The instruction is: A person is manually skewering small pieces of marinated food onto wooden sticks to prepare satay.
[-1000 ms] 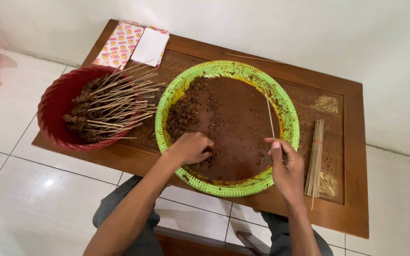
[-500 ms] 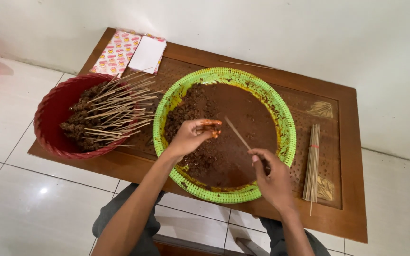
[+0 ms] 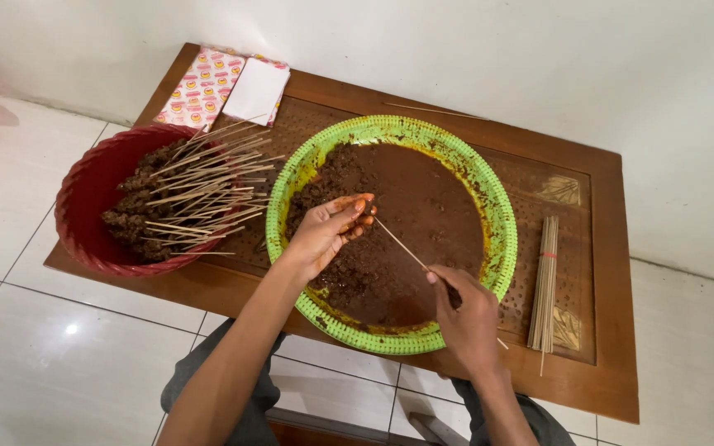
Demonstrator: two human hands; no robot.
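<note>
A round green tray [image 3: 499, 216] on a low wooden table holds dark brown marinated meat pieces [image 3: 336, 177] and sauce. My left hand [image 3: 328, 231] is over the tray's left side, fingers pinched on a small piece of meat at the tip of a thin bamboo skewer [image 3: 402, 245]. My right hand [image 3: 464, 314] grips the skewer's other end over the tray's near right part. The skewer slants between the two hands.
A red basket [image 3: 84, 206] left of the tray holds several finished meat skewers [image 3: 200, 194]. A bundle of bare skewers [image 3: 545, 281] lies on the wooden table [image 3: 605, 248] right of the tray. Patterned paper packets [image 3: 204, 87] and white paper [image 3: 256, 89] sit at the far left corner. White floor tiles surround the table.
My left hand rose from the meat at the tray's near left with a piece. My right hand swung the skewer from upright at the right rim to point at the left hand.
</note>
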